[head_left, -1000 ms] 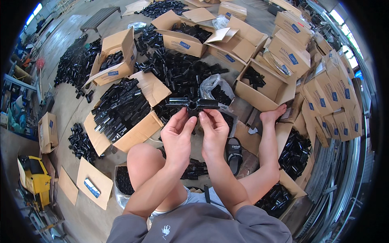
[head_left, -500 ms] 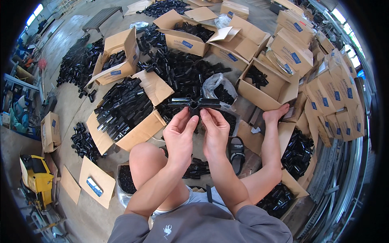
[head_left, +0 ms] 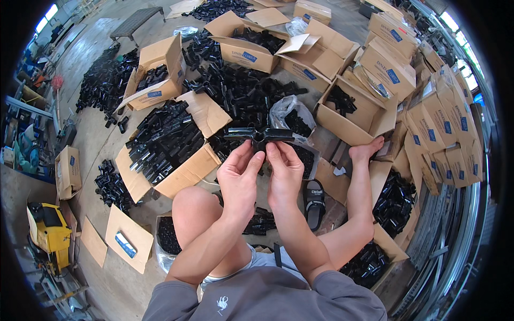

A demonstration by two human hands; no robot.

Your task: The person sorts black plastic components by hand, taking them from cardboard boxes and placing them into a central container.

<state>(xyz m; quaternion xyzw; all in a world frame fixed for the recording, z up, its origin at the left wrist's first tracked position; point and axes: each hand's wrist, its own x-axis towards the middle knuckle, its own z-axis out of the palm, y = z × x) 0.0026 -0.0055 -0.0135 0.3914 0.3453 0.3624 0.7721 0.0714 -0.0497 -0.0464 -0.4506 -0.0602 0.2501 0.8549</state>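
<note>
Over the gap between my knees, both hands hold a glossy black pipe joint with arms out to each side and a short prong at its middle. My left hand pinches it just left of centre between thumb and fingers. With the same kind of pinch, my right hand grips it just right of centre. The two thumbs come close together under the joint's middle. Beyond it lies a loose heap of similar black joints. A torn-open carton, packed with black joints in rows, stands to the left.
A clear plastic bag of black parts sits past my right hand. Open cartons stand at the back and right, beside stacked closed cartons. Black sandals lie near my right leg. Metal profiles line the far right.
</note>
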